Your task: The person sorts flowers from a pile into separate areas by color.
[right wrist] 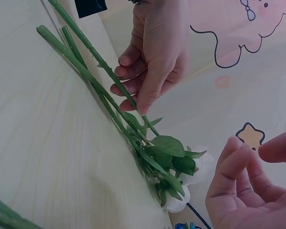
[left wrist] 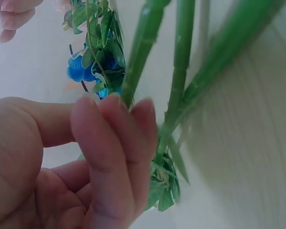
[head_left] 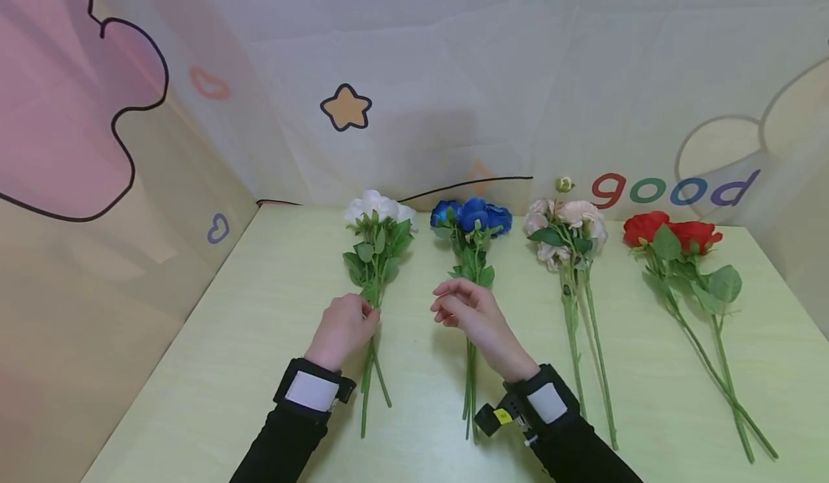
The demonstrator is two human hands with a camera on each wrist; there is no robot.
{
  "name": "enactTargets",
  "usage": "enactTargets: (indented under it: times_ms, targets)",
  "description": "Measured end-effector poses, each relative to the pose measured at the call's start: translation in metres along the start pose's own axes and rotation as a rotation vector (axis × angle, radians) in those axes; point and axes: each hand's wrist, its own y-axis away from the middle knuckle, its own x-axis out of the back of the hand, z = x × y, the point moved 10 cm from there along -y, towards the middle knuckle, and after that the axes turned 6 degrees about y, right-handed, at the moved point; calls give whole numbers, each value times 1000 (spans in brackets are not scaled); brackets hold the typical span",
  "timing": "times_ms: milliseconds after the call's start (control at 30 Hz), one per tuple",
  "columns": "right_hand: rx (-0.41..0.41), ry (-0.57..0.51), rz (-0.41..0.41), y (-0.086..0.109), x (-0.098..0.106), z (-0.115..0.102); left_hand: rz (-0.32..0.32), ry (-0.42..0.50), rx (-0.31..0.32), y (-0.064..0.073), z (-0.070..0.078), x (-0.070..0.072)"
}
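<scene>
My left hand (head_left: 343, 330) pinches one green stem of the white flowers (head_left: 372, 208), just below their leaves. In the right wrist view that stem (right wrist: 97, 59) passes between thumb and fingers, while the other white-flower stems lie beside it on the table. My right hand (head_left: 476, 321) is over the stems of the blue flowers (head_left: 475, 214), its fingers loosely bent with nothing between them. Seen from the left wrist, the fingertips of my left hand (left wrist: 105, 157) are close against a stem, and the blue blooms show behind.
Pale pink flowers (head_left: 579, 217) lie right of the blue ones, and red flowers (head_left: 693, 237) with crossed stems lie farther right. All rest on a pale wooden table (head_left: 246, 368). A printed cloth backdrop (head_left: 440, 58) stands behind the blooms and along the left side.
</scene>
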Motion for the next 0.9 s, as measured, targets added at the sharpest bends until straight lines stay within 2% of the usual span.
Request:
enactTargets:
  times_ms: [200,433,600,900]
  targets:
    - [1,-7,-6,0,-1,0,-27,62,23,-1,-3,-4]
    - [-5,-6,-5,-1,0,1,18,111,-4,-2,1,2]
    - [-1,-5,-8,-1,-1,1,50,104,-4,-3,1,7]
    - [-15,-5,-1,-1,0,2,22,99,38,-5,-9,0]
